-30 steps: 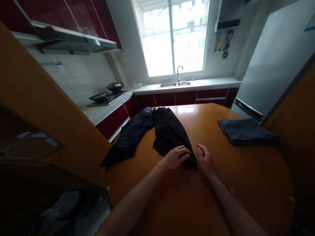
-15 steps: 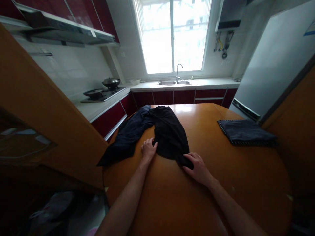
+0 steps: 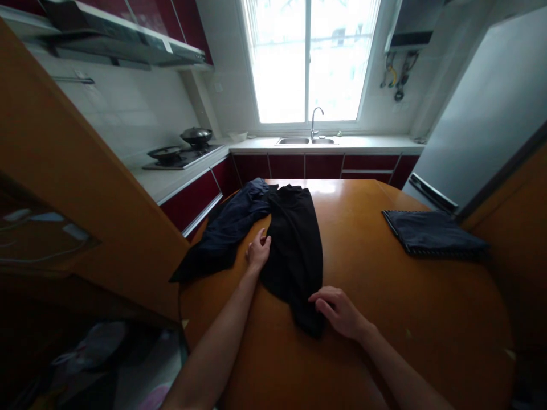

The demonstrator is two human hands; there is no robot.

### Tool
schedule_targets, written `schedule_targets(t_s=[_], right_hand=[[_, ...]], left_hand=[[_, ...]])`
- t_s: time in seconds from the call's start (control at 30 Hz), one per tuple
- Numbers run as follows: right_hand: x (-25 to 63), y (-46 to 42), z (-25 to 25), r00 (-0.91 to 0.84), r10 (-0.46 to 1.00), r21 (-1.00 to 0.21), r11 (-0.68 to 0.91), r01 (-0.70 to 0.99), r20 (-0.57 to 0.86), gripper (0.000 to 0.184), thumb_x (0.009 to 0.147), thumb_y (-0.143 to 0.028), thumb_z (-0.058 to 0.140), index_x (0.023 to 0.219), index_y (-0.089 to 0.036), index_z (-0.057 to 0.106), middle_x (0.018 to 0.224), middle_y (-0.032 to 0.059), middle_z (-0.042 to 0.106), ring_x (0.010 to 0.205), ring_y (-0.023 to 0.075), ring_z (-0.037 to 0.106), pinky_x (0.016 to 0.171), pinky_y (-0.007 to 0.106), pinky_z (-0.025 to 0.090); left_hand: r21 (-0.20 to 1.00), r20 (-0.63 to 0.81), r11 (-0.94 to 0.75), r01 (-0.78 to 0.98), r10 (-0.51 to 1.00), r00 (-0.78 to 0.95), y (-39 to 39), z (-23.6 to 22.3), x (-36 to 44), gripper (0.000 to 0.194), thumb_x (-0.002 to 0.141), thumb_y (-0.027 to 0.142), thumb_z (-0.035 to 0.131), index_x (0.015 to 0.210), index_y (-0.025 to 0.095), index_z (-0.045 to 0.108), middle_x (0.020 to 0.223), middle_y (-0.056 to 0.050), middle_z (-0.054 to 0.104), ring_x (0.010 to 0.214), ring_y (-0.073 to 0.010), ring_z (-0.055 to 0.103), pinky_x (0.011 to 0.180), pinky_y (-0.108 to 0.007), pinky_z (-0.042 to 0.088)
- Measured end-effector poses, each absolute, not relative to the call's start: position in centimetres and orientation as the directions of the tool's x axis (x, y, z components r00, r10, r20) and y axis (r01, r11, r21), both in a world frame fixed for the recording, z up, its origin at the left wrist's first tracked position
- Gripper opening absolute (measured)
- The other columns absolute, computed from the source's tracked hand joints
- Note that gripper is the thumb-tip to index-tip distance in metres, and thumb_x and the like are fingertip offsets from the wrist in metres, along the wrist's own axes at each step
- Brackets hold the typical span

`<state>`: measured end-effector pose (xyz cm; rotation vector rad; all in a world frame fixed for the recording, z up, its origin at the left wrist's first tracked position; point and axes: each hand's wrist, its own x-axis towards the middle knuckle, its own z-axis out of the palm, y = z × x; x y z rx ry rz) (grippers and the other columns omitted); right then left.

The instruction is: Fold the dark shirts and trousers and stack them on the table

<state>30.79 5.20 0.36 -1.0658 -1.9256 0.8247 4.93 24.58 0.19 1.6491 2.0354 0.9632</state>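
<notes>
A black garment (image 3: 296, 239) lies spread lengthwise on the round wooden table (image 3: 363, 364), its narrow end pointing towards me. At its left edge is my left hand (image 3: 258, 250), with thumb and forefinger apart and nothing visible between them. My right hand (image 3: 337, 307) rests at the narrow end on the right side; its fingers are stretched out and the fingertips touch the cloth. Dark navy cloth (image 3: 233, 228) lies to the left and meets the black garment at the far end. Whether the two are one piece I cannot tell.
On the table's right side lies a folded dark cloth (image 3: 433, 232) with a striped edge. Beyond the table are a counter with a sink (image 3: 294, 140) and a stove with pans (image 3: 196, 136). A refrigerator (image 3: 482, 114) stands at the right, a wooden panel (image 3: 85, 171) at the left.
The black garment's narrow end has come nearer to me and lies straighter. My right hand has loosened its hold on it and moved slightly nearer. My left hand's fingers have come off the cloth.
</notes>
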Motion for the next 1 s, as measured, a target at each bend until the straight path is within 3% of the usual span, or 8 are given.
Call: schedule_targets(t_s=[0.2,0.4,0.5,0.57,0.63,0.73,0.83,1.0], right_hand=[[32.9,7.3,-0.6,-0.016,0.951,-0.918,0.303,0.255,0.309,0.054,0.102,-0.057,0.036,0.090,-0.021,0.075,0.072,0.0036,0.068,0.066,0.0183,0.062,0.065,0.030,0.049],[35.8,9.1,-0.2,0.347,0.874,-0.930,0.255,0.266,0.339,0.052,0.099,-0.058,0.039,0.098,-0.019,0.074,0.081,0.0071,0.070,0.076,0.0213,0.063,0.071,0.033,0.050],[37.7,9.9,-0.1,0.607,0.703,-0.925,0.219,0.310,0.370,0.053,0.097,-0.055,0.040,0.121,-0.015,0.065,0.101,0.0117,0.069,0.086,0.0235,0.063,0.080,0.037,0.050],[39.3,10.2,-0.2,0.735,0.549,-0.917,0.204,0.343,0.398,0.054,0.096,-0.051,0.039,0.130,-0.014,0.059,0.112,0.0146,0.065,0.096,0.0252,0.062,0.086,0.039,0.049],[40.9,10.3,-0.4,0.802,0.422,-0.907,0.187,0.378,0.422,0.052,0.096,-0.046,0.037,0.130,-0.013,0.057,0.118,0.0169,0.062,0.107,0.0275,0.059,0.094,0.042,0.047],[42.1,10.2,-0.5,0.818,0.366,-0.895,0.134,0.425,0.444,0.045,0.096,-0.041,0.037,0.121,-0.013,0.062,0.118,0.0179,0.061,0.113,0.0296,0.056,0.100,0.044,0.043],[41.7,10.2,-0.5,0.741,0.460,-0.861,0.123,0.493,0.489,0.035,0.094,-0.037,0.041,0.105,-0.017,0.067,0.109,0.0147,0.064,0.107,0.0291,0.058,0.097,0.044,0.045],[39.1,10.2,-0.6,0.471,0.680,-0.770,0.221,0.599,0.562,0.022,0.090,-0.034,0.053,0.094,-0.020,0.069,0.106,0.0111,0.067,0.106,0.0274,0.059,0.099,0.045,0.044]], left_hand=[[0.724,0.162,0.049,0.688,0.957,-0.239,27.9,3.4,5.7,0.023,0.082,0.016,0.066,0.105,0.016,0.071,0.093,-0.008,0.077,0.087,-0.0220,0.073,0.084,-0.032,0.054],[0.674,0.407,-0.224,0.704,0.908,-0.100,29.7,9.1,16.6,0.030,0.089,0.007,0.052,0.112,0.016,0.067,0.116,-0.012,0.068,0.111,-0.0205,0.065,0.101,-0.031,0.048],[0.565,0.482,-0.567,0.599,0.817,0.318,27.6,9.7,25.7,0.032,0.089,0.003,0.048,0.108,0.016,0.069,0.111,-0.013,0.067,0.102,-0.0204,0.066,0.096,-0.031,0.051],[0.488,0.394,-0.761,0.427,0.629,0.670,25.3,9.3,30.7,0.034,0.089,0.005,0.050,0.113,0.018,0.070,0.112,-0.010,0.067,0.096,-0.0187,0.067,0.091,-0.030,0.053],[0.454,0.345,-0.835,0.309,0.485,0.804,22.6,8.9,33.6,0.032,0.090,0.008,0.054,0.115,0.020,0.070,0.114,-0.008,0.067,0.100,-0.0179,0.067,0.097,-0.030,0.052],[0.482,0.440,-0.845,0.233,0.463,0.769,19.1,8.8,33.4,0.031,0.094,0.011,0.051,0.115,0.020,0.071,0.120,-0.008,0.067,0.110,-0.0175,0.065,0.104,-0.028,0.048],[0.555,0.519,-0.812,0.177,0.505,0.690,17.8,8.8,28.6,0.031,0.095,0.013,0.049,0.114,0.022,0.071,0.118,-0.006,0.069,0.107,-0.0170,0.066,0.098,-0.027,0.051],[0.546,0.450,-0.584,0.600,0.809,0.378,19.9,6.4,16.2,0.029,0.090,0.010,0.049,0.105,0.021,0.072,0.111,-0.008,0.071,0.107,-0.0214,0.066,0.102,-0.034,0.050]])
